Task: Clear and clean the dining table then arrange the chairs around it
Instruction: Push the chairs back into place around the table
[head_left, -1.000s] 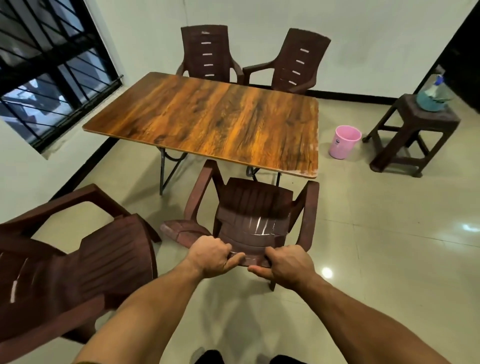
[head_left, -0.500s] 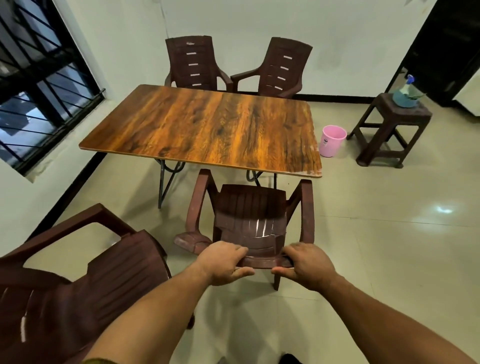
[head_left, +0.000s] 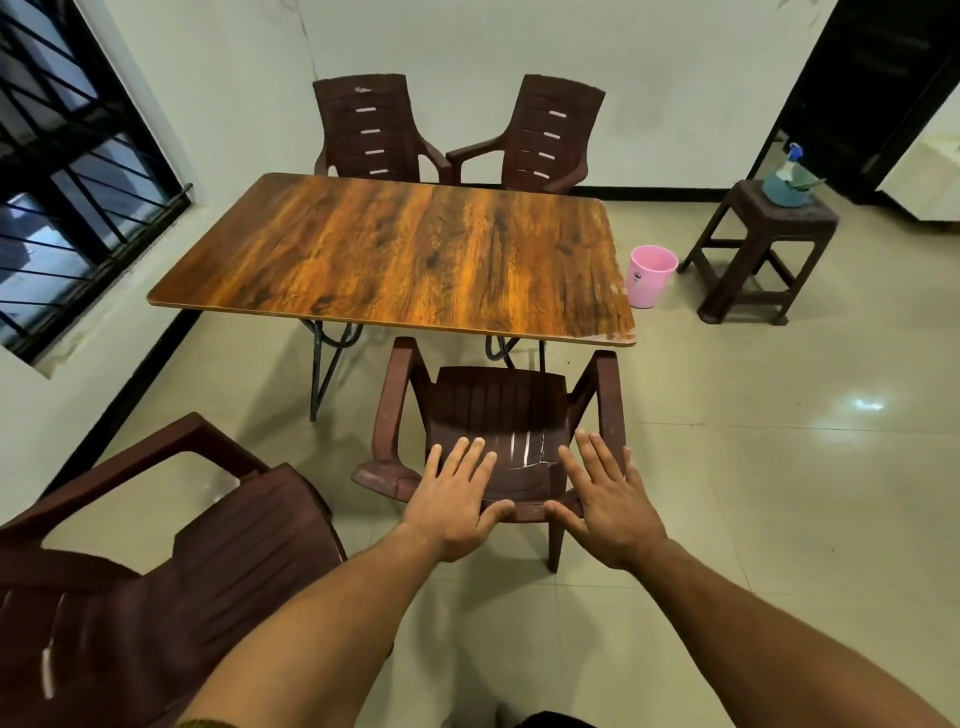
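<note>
The wooden dining table (head_left: 415, 249) stands bare in the middle of the room. A brown plastic chair (head_left: 498, 405) sits at its near long edge, seat partly under the tabletop. My left hand (head_left: 454, 499) and my right hand (head_left: 605, 499) hover over the top of that chair's backrest with fingers spread straight; only the thumbs seem to touch its rim. Two more brown chairs (head_left: 369, 130) (head_left: 540, 135) stand at the table's far edge. A fourth brown chair (head_left: 156, 571) is at my lower left, away from the table.
A pink bucket (head_left: 652, 275) stands on the floor right of the table. Beside it is a brown stool (head_left: 763, 244) carrying a blue tub with a spray bottle (head_left: 784, 182). A barred window (head_left: 67, 171) is on the left wall, a dark doorway (head_left: 878, 93) at the far right.
Both hands gripped the chair's backrest earlier; now the fingers have opened and lifted off it. The chair has slid closer to the table and stands level.
</note>
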